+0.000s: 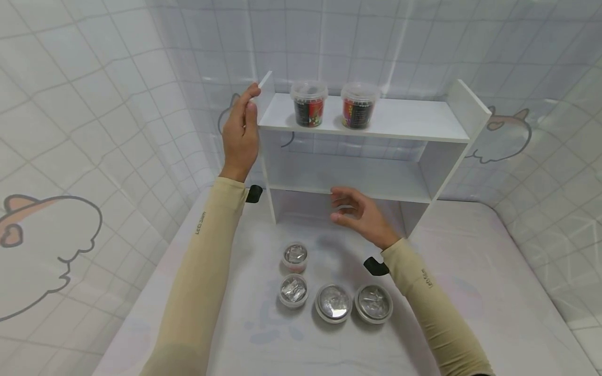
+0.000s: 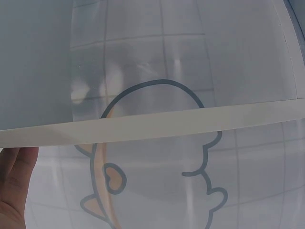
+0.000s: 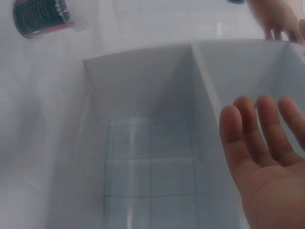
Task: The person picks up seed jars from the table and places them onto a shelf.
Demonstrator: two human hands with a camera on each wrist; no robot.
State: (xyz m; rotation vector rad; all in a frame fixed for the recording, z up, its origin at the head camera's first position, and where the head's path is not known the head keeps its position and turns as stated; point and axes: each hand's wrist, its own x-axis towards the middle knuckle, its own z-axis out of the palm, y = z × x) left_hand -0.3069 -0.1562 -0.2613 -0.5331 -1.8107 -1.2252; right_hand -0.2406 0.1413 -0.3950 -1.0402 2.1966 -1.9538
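My right hand fills the lower right of the frame, palm showing, fingers straight and close together, holding nothing. Behind it the white board shelf unit opens across the middle, a divider panel running up toward upper centre. At upper left a clear plastic cup with a dark and red label shows. My left hand shows at the upper right corner.

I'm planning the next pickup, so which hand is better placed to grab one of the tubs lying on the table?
Right, probably. The right hand hangs open and empty in front of the shelf unit, just above the tubs on the table. The left hand is raised, touching the shelf's upper left side panel.
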